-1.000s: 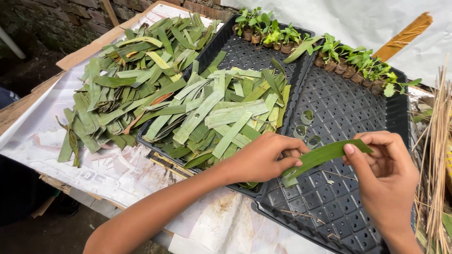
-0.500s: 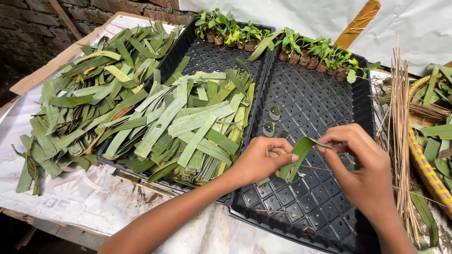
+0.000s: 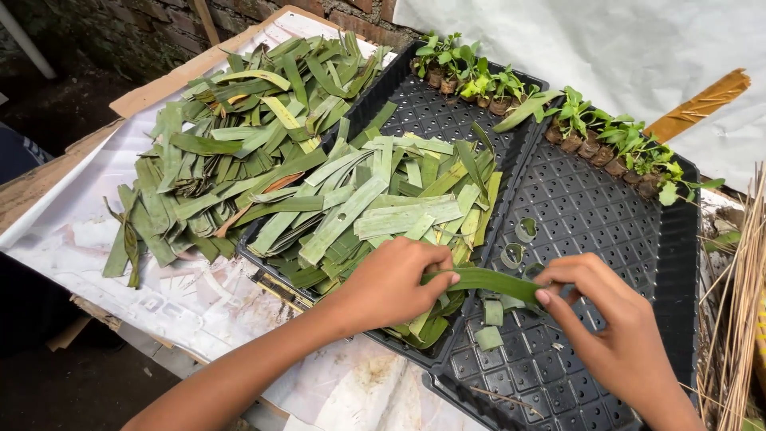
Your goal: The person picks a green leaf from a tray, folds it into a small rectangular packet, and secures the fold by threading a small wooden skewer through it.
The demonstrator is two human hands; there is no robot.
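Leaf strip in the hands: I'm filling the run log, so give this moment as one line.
left hand: holds leaf strip | right hand: pinches its other end | under: black tray | beside: leaf pile

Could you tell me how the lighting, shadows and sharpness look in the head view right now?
Head view: soft, even daylight with no hard shadows; the white sheet at the top right is bright, nearly washed out; the left hand, right hand and the leaf strip between them are reasonably sharp; the dry sticks at the right edge look slightly blurred; the black tray shows no glare.
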